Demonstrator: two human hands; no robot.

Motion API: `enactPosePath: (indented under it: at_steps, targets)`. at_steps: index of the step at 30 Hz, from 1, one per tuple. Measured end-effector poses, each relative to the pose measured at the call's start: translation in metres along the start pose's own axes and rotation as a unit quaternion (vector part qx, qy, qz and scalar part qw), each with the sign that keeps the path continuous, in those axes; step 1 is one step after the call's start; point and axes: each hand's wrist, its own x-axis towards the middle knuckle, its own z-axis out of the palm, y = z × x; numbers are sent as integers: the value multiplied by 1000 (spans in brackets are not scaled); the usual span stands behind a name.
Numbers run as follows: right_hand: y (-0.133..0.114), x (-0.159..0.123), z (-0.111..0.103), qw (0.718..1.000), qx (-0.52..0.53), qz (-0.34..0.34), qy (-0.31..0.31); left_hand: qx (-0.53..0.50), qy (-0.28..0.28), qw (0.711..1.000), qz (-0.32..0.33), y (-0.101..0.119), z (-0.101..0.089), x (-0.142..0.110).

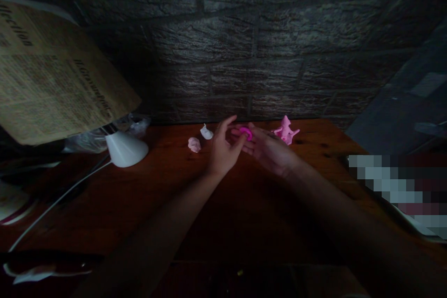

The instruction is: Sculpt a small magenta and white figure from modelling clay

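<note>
A small, curved, bright pink piece of modelling clay (246, 132) is held between my two hands above the back of the wooden table. My left hand (223, 150) has its thumb pressed against the piece, while its index finger points up and away. Palm partly turned up, my right hand (270, 150) supports the clay on its fingers, with the thumb close by. Just behind the right hand stands a lighter pink clay figure (286, 130) with pointed parts. Left of my left hand lie a pale pink lump (194, 145) and a white piece (206, 132).
A lamp with a white base (127, 150) and a newspaper-print shade (59, 74) stands at left, its cable (59, 205) trailing forward. Clear plastic (87, 142) lies behind it. A stone-patterned wall (226, 46) closes off the table's (195, 186) back. A blurred-out patch covers the right side.
</note>
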Motion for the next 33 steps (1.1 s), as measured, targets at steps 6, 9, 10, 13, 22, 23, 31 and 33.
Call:
enactPosePath:
  at_steps: [6, 9, 10, 13, 22, 23, 31, 33]
  targets:
    - [8, 2, -5, 999, 4, 18, -42, 5, -26, 1000, 14, 1, -2, -2]
    - [8, 3, -9, 998, 1, 28, -61, -7, -34, 999, 18, 2, -2, -3]
    - [7, 3, -9, 998, -7, 25, -59, -16, -37, 999, 11, 2, -1, -2]
    - [2, 4, -8, 999, -35, -20, -18, -58, -47, 997, -35, 2, 3, -3]
    - [4, 1, 11, 997, 40, -54, 30, -186, -26, 958, -217, 1, 24, -11]
    - [6, 1, 13, 996, 62, -50, 31, -194, -23, 952, -235, 2, 25, -13]
    - [15, 3, 16, 985, 160, -53, 38, -216, -1, 937, -275, 18, 30, -18]
    - [16, 3, 16, 987, 152, -49, 35, -221, 11, 937, -271, 18, 31, -17]
